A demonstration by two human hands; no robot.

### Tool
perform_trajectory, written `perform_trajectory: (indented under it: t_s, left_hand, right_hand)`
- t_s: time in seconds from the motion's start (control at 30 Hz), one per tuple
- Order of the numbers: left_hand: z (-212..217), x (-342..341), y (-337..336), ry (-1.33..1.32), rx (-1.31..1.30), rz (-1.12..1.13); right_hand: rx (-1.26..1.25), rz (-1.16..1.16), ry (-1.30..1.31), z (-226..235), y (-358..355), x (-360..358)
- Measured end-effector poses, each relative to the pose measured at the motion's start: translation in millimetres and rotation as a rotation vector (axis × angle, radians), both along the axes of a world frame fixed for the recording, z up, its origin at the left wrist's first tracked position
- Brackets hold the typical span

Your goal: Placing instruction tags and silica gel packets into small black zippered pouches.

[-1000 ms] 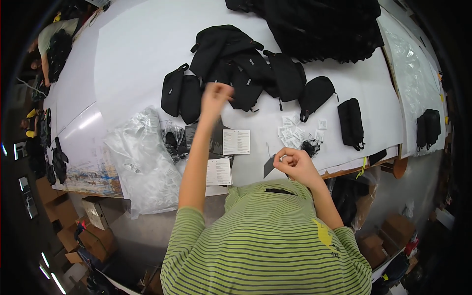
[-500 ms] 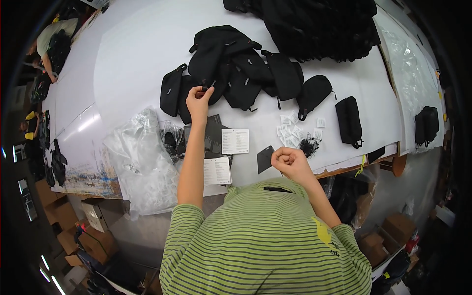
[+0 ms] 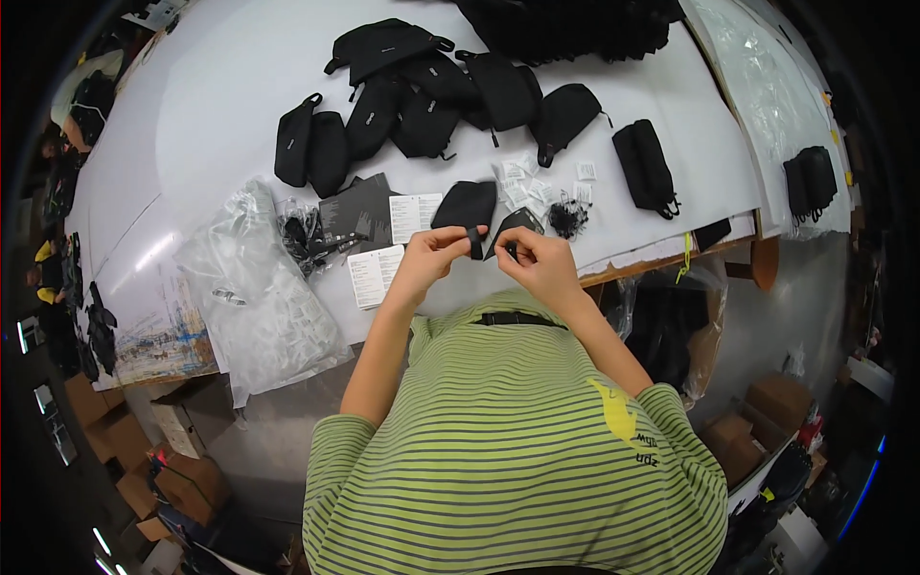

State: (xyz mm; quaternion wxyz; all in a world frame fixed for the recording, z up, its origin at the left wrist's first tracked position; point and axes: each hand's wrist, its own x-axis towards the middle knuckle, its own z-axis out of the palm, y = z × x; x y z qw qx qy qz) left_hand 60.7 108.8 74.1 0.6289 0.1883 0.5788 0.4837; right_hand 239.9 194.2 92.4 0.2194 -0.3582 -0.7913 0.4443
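Pinched in my left hand [image 3: 429, 259] is the loop at the near end of a black pouch [image 3: 464, 203], whose body lies on the white table. Close beside that loop, my right hand [image 3: 539, 264] has its fingers closed on a black hang tag [image 3: 523, 220]. The tag's string is too small to make out. White printed cards [image 3: 414, 215] and black cards [image 3: 353, 211] lie left of the pouch. Small white packets [image 3: 525, 180] and a tangle of black strings [image 3: 569, 218] sit just beyond my right hand. Farther back is a heap of black pouches [image 3: 422, 110].
A clear plastic bag [image 3: 268, 307] of small white packets hangs over the near table edge at left. One black pouch [image 3: 645, 168] stands apart at right. A large black pile [image 3: 575, 29] occupies the back. Cardboard boxes [image 3: 192, 479] are below. Another person [image 3: 88, 101] works far left.
My left hand has drawn a pouch from the heap toward me. My right hand, with the tag, has come up beside it. The view has shifted, so the table things appear higher and farther left.
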Motion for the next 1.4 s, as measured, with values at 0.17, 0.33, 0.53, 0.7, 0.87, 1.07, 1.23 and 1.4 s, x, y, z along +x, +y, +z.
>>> perform_trajectory:
  t_s: [0.17,0.33,0.53,0.7,0.87,1.07,1.23,1.4]
  left_hand:
    - [-13.7,27.4,-13.4,0.068,-0.067,0.009]
    - [-11.4,36.1,-25.1,0.121,-0.032,-0.038]
    - [-11.4,54.3,-40.0,0.239,0.112,0.161]
    - [14.9,62.8,-43.8,0.345,0.343,0.411]
    - [42.5,65.9,-41.0,0.167,0.438,0.455]
    - [55.6,60.1,-45.5,0.142,0.371,0.239]
    - [55.3,63.8,-48.7,0.076,0.388,0.172]
    - [58.0,60.4,-49.5,-0.024,0.443,0.074]
  right_hand:
    - [0.127,0.101,-0.046,0.5,-16.1,14.6]
    - [0.183,0.118,-0.019,-4.9,-27.9,25.2]
    - [0.115,0.112,0.036,-5.6,-34.8,27.2]
    - [-0.654,-0.009,0.473,-11.3,-33.8,27.6]
    - [-0.854,0.052,0.46,21.1,-30.3,32.3]
    - [-1.103,0.1,0.505,15.3,-28.4,39.1]
    - [-0.994,0.053,0.486,29.2,-38.4,34.0]
    - [-0.797,0.15,0.277,44.6,-44.4,31.6]
